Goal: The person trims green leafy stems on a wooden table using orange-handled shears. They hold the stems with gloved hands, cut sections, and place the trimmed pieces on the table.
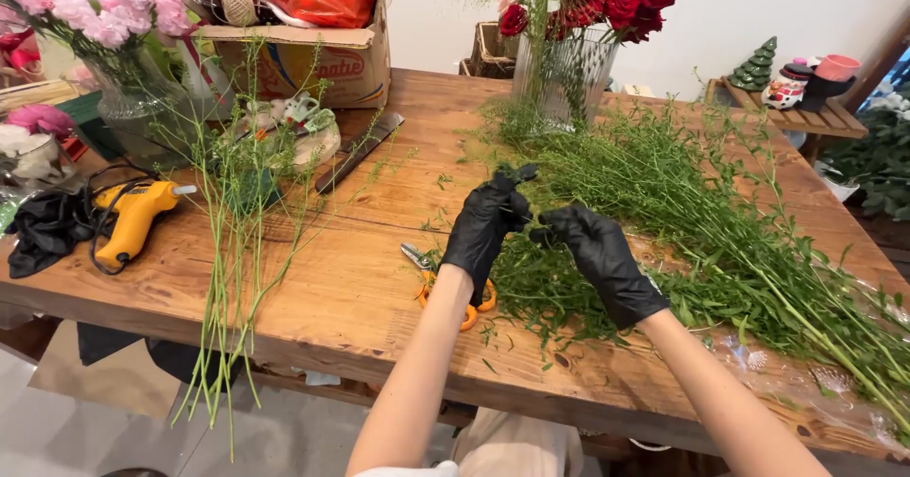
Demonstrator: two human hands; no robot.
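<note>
Gloved hands, left hand (485,221) and right hand (599,254) pinching a green stem (536,223), orange scissors (445,287) beneath

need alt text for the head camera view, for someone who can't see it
Two hands in black gloves, left hand and right hand, pinch a thin green stem over a wooden table. Orange-handled scissors lie under the left wrist, a heap of leafy stems spreads to the right, and a vase of red roses stands behind.

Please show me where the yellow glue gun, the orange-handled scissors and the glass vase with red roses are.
yellow glue gun (133,216): head view, on its yellow body.
orange-handled scissors (467,318): head view, on an orange handle loop.
glass vase with red roses (569,74): head view, on its ribbed glass wall.
</note>
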